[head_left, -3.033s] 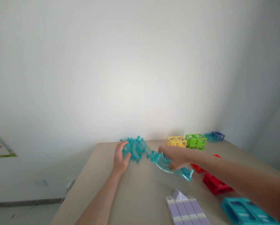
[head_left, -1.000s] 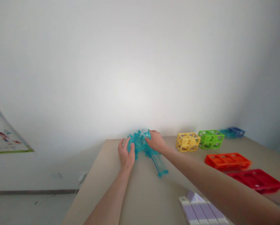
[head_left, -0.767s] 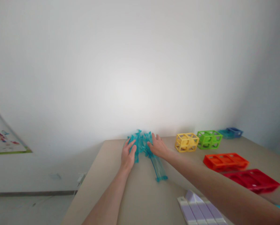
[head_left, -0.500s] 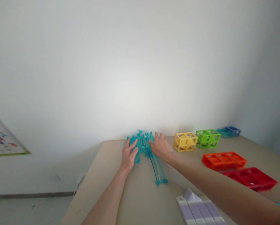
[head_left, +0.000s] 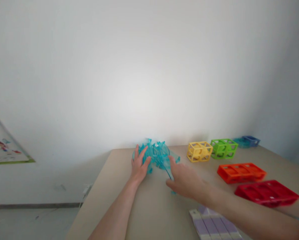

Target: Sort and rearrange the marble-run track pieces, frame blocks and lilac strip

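Observation:
A pile of see-through teal plastic pieces (head_left: pixel 161 153) lies by the wall at the table's far edge. My left hand (head_left: pixel 139 168) rests on the left side of this pile, fingers spread. Just right of the pile, my right hand (head_left: pixel 185 178) has its index finger stretched forward and its thumb apart from it. Between and beneath these fingers runs a long teal strip (head_left: pixel 167 171), mostly covered by the hand. Whether the right hand touches the strip I cannot tell; its other fingers are hidden.
To the right stand a yellow frame block (head_left: pixel 199 151), a green one (head_left: pixel 223 148), an orange one (head_left: pixel 241 172) and a red one (head_left: pixel 267 193). A blue block (head_left: pixel 251 141) sits in the far corner. Purple-and-white boxes (head_left: pixel 214 225) lie near me, partly under my right forearm.
My right hand has come back toward me, from the pile's right side to over the long strip. My left hand stays on the pile with little shift.

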